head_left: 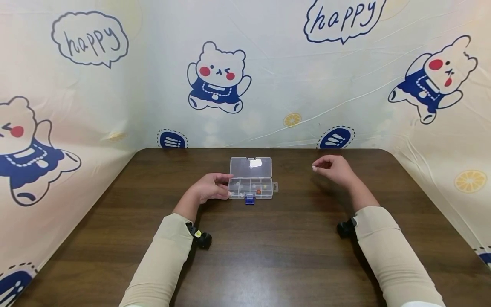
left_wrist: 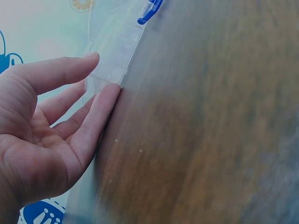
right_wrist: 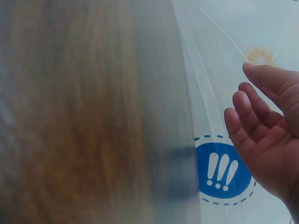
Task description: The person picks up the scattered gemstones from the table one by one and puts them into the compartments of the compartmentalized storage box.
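Observation:
A clear plastic compartment box (head_left: 239, 192) lies on the table with its lid (head_left: 245, 167) raised at the back and a blue latch (head_left: 249, 199) at the front. Several tiny pieces lie in its compartments, among them an orange piece (head_left: 258, 191) and a yellowish one. My left hand (head_left: 210, 186) holds the box's left end between thumb and fingers; in the left wrist view the fingertips meet its corner. Off to the box's right, my right hand (head_left: 336, 171) pinches a small whitish piece (head_left: 314, 169) above the table. In the right wrist view, that piece is hidden.
The brown wooden table (head_left: 245, 251) ends at a printed cloth backdrop (head_left: 268, 123) behind the box. More cloth hangs along both sides. A hang tab (head_left: 275, 186) sticks out from the box's right end. Black wrist cameras sit at both sleeves.

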Tool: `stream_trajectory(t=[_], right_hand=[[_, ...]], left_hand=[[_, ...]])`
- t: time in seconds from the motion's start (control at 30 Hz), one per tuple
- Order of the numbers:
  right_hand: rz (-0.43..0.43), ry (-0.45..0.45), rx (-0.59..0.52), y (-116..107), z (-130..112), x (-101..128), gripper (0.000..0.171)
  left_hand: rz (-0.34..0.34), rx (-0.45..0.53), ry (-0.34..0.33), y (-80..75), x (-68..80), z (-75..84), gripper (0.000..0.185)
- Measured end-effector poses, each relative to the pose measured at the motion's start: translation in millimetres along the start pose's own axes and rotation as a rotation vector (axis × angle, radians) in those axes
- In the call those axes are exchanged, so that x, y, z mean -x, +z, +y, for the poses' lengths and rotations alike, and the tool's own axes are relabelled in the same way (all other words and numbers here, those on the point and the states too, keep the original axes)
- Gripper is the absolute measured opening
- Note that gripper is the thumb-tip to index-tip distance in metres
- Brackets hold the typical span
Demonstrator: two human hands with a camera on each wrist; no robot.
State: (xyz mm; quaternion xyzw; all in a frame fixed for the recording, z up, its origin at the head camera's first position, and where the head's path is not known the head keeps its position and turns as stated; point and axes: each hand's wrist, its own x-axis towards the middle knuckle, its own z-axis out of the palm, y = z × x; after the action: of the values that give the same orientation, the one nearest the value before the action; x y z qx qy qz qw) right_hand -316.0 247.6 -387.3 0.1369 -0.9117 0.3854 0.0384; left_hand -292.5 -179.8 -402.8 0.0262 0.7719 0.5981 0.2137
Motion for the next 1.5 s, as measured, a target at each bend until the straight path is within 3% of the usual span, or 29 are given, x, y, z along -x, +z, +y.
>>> stream_trajectory(t=[0.7, 1.23, 1.5], right_hand=[[-0.049, -0.086, -0.09, 13, -27, 12, 0.015], [-0.091, -0.165, -0.089, 25, -43, 13, 0.011], [-0.121, -0.155, -0.079, 30, -51, 15, 0.011]], left_hand=[[0.004, -0.002, 0.001, 1.1, 0.0, -0.4, 0.07], [0.005, -0.003, 0.003, 1.3, 0.7, -0.2, 0.07], [0.001, -0.003, 0.006, 0.8, -0.1, -1.4, 0.07]])
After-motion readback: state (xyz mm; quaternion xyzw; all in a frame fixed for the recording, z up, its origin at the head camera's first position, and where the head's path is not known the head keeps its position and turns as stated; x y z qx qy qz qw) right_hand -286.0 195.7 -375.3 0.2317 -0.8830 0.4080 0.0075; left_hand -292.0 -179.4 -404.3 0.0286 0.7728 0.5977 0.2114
